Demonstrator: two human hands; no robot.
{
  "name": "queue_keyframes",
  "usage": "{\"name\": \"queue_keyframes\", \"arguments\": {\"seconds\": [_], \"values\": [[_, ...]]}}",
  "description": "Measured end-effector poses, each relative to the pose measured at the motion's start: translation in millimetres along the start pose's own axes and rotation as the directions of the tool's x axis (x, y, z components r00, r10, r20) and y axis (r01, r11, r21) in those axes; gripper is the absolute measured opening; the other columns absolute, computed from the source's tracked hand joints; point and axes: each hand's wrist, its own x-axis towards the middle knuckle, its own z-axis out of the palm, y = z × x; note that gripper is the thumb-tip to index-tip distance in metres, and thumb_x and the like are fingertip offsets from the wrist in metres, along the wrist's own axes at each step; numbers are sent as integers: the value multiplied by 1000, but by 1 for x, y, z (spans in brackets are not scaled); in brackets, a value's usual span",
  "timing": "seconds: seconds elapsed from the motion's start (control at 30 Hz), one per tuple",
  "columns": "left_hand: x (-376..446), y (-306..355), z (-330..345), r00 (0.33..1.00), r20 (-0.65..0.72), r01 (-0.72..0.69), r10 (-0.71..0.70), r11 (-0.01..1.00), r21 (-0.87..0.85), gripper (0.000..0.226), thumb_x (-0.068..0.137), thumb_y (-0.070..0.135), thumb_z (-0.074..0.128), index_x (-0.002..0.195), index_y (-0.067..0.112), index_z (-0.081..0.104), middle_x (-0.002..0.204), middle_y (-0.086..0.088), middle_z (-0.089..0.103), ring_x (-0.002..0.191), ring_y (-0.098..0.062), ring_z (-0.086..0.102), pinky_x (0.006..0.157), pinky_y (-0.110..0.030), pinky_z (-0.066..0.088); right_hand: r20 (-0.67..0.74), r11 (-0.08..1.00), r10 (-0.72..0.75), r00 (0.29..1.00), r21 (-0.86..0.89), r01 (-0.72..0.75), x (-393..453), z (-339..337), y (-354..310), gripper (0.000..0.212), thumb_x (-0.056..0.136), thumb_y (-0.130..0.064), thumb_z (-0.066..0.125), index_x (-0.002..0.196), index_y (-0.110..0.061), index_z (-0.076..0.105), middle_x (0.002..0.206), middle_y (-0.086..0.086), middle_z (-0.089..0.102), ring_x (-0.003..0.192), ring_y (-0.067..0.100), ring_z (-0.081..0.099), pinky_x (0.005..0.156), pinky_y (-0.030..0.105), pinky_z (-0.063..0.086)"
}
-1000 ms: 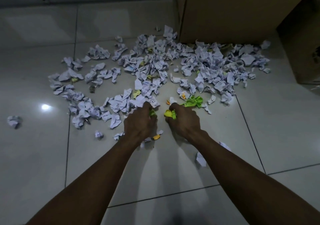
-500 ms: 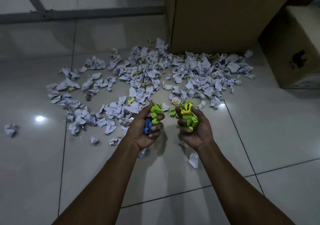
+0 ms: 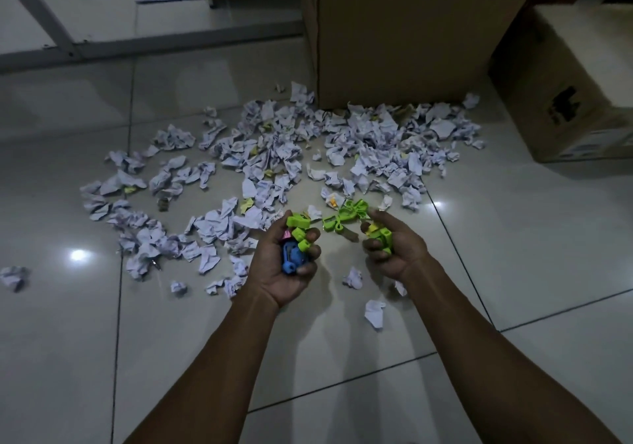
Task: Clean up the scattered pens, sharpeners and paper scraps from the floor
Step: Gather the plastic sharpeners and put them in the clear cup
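Head view, nearest first: I see my left hand (image 3: pixel 287 265) palm-up, fingers curled round one blue sharpener (image 3: pixel 290 260) and about three green ones (image 3: pixel 297 227). My right hand (image 3: pixel 390 248) cups more green sharpeners (image 3: pixel 379 234), count unclear. Beyond the fingertips lie green pieces (image 3: pixel 346 216) on the floor (image 3: pixel 513 245), then countless paper scraps (image 3: pixel 274 156) and two cardboard boxes (image 3: pixel 411 32).

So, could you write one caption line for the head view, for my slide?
Both hands, left and right, hold small plastic sharpeners above crumpled paper scraps scattered on the tiled floor before cardboard boxes.
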Motion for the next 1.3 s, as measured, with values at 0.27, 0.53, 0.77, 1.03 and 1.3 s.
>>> {"name": "queue_keyframes", "arguments": {"seconds": [0.27, 0.53, 0.77, 1.03, 1.3], "values": [[1, -5, -18, 996, -85, -41, 25, 980, -197, 24, 80, 38, 61, 78, 15, 65, 82, -4, 67, 88, -25, 71, 47, -20, 50, 21, 288, -504, 864, -938, 191, 17, 20, 7, 26, 68, -36, 83, 92, -26, 76, 93, -2, 70, 87, 19, 63, 75, 34, 51], [-2, 6, -30, 994, 89, -44, 71, 960, -276, 51, 53, 17, 90, 96, -1, 69, 116, -17, 66, 112, -38, 62, 89, -49, 53, 232, -239, -468, 853, -962, 130, 30, 37, 9, 45, 83, -37, 64, 128, -34, 60, 128, 6, 61, 116, 31, 55, 88, 34, 45], [0, 7, -38, 998, -16, -61, 59, 953, -296, 37, 91, 37, 55, 107, 5, 61, 124, -15, 63, 120, -34, 57, 97, -52, 45, 247, -76, -558, 792, -966, 248, 23, 44, 4, 38, 78, -37, 73, 116, -31, 69, 119, 1, 67, 108, 26, 61, 84, 31, 47], [17, 4, -33, 992, -118, -78, 43, 948, -309, 41, 91, 40, 53, 101, 3, 69, 100, -18, 71, 87, -31, 69, 81, -46, 55, 579, -11, -287, 763, -799, 601, -35, 82, -8, 30, 73, -28, 82, 103, -29, 74, 84, -22, 64, 71, -12, 57, 60, 10, 40], [29, -7, -19, 996, -92, -44, 19, 959, -280, 48, 93, 45, 48, 81, 6, 74, 84, -9, 72, 75, -26, 72, 69, -35, 58, 642, -353, -255, 723, -758, 549, -47, 78, 14, 50, 72, -43, 76, 121, -45, 63, 103, -7, 69, 88, 14, 59, 73, 32, 48]]}}
